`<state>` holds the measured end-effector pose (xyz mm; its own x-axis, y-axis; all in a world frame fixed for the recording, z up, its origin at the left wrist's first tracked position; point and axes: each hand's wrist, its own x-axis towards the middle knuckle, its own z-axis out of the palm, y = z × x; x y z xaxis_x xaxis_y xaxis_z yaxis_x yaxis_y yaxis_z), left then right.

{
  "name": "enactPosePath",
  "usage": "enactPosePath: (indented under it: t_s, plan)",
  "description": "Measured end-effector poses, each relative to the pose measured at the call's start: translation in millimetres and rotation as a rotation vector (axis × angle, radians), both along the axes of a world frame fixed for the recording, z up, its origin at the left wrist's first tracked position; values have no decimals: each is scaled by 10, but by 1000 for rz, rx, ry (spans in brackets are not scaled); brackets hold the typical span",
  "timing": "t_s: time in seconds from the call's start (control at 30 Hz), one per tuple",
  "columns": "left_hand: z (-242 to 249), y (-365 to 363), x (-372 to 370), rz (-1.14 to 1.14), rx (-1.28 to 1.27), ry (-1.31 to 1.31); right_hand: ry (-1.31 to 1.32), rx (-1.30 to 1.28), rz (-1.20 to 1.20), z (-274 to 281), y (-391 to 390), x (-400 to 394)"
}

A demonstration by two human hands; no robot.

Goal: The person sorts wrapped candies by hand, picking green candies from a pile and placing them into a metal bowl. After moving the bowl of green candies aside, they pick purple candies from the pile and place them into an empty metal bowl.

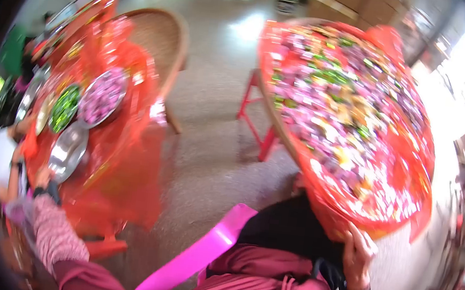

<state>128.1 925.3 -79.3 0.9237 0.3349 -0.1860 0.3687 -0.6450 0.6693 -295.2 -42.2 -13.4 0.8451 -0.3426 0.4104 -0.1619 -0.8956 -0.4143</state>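
Observation:
On the left, my left hand [44, 175] reaches to the near rim of a shiny metal bowl [68, 152], with its fingers closed at the edge. The bowl's inside looks bare. Beyond it stand a bowl of chopped purple pieces [102, 97] and a bowl of chopped green pieces [65, 108]. My right hand [360, 252] has its fingers curled against the near edge of the red plastic sheet [325, 203] over the right-hand round tray. Whether it pinches the plastic is not clear. Purple, green, yellow and white pieces [339, 99] are spread across that sheet.
A woven round tray [158, 38] lies partly under red plastic at the left. A red stool [266, 143] supports the right tray. A bright pink plastic object [195, 254] is by my lap. Another person [4, 160] works at far left. Cardboard boxes [337, 9] stand behind.

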Motion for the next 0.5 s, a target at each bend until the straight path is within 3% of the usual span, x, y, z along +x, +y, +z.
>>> enactPosePath:
  t_s: [0.17, 0.33, 0.5]
  plan:
    - [902, -851, -209, 252, 64, -171, -51, -32, 49, -26, -223, -175]
    - [1602, -1250, -318, 447, 45, -388, -139, -20, 92, -213, -485, -335]
    - [2208, -1315, 26, 18, -165, -472, -203, 83, 113, -273, -619, -395]
